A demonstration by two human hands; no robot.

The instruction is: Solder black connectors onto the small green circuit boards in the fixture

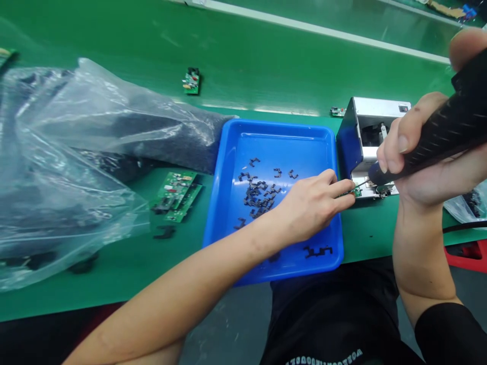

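OK, far left of the surface [266,61]: a big clear plastic bag [76,152], crumpled, dark parts inside, reaching to the near edge. Just right of it are two green circuit boards [177,195], stacked askew, with one loose black clip [164,232] beside them toward the near edge. Another small board [192,81] lies alone well back, toward the far edge.

Centre: blue tray [232,167] at the near edge, its front corner overhanging. A pile of small black clips [258,195] sits in the middle of it, a few more by its near wall.

Left hand [312,205] reaches across the tray, fingers nearly straight, fingertips [349,196] on a tiny green board [356,191] at the foot of the metal fixture [380,109]. Can't tell if it pinches the board or only presses it. Fixture stands just right of the tray, against its right wall.

Right hand [414,157] is closed tight round a black screwdriver [452,126], tilted, bit down on the tiny green board.

Far right edge: a second clear bag [466,205], partly cut off.
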